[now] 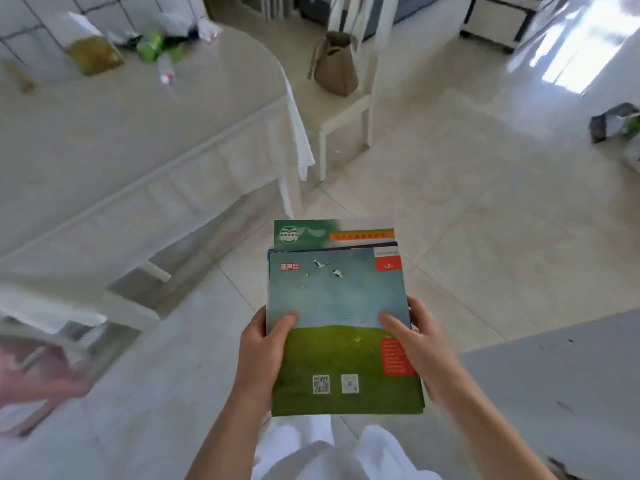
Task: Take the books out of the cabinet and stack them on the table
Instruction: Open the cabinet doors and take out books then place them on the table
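Note:
I hold a small stack of thin books [337,299] flat in front of me, above the tiled floor. The top cover shows a blue sky with birds over a green field; a green-topped book sticks out from under its far end. My left hand [265,344] grips the stack's left edge, thumb on the cover. My right hand [420,341] grips the right edge the same way. The table [145,109], under a white cloth, stands ahead to the left. No cabinet can be made out for certain.
On the table's far end lie a yellow packet [92,55], green wrappers [152,45] and a small bottle [166,69]. A white chair [346,109] with a brown bag [335,65] stands past the table's corner. A grey surface [561,375] sits at my right.

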Tool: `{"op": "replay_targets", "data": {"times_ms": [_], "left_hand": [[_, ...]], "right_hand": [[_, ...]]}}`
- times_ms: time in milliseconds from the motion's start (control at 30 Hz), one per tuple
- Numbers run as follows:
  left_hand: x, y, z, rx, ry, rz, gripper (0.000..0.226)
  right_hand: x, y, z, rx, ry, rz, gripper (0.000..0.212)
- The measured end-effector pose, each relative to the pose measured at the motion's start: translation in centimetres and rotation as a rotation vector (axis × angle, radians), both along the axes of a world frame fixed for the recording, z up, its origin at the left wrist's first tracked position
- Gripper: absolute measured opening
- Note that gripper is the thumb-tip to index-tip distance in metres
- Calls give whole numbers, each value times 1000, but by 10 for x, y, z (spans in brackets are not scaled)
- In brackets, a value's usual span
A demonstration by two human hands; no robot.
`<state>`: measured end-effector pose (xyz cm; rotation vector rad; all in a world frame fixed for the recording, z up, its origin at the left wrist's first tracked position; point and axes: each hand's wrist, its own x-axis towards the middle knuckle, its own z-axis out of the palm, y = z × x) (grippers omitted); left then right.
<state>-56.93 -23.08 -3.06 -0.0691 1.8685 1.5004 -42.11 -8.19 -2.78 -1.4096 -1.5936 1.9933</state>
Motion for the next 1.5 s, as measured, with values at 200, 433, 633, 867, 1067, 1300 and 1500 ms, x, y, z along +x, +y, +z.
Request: {"op": "replay_targets", "data": {"times_ms": [200,433,633,867,1067,1300,1500], "left_hand": [[-100,-61,7,-43,138,246,37],[-220,-121,10,-45,171,420,28],[-292,-144,10,8,110,549,30],[-368,-140,-3,-6,102,657,37],[-452,-111,-10,-1,92,766,35],[-560,-79,-8,94,74,841,39],[-645,-87,-15,92,157,740,41]], "right_hand": [[-142,-36,-1,69,-62,214,21],[-297,-86,-12,173,-58,402,14],[-387,-101,0,236,31,537,42],[-487,-87,-15,338,29,718,46],[-599,-54,-23,387,57,843,52],[-733,-6,-18,385,-65,959,61],[-821,8,-14,352,46,1030,30]]}}
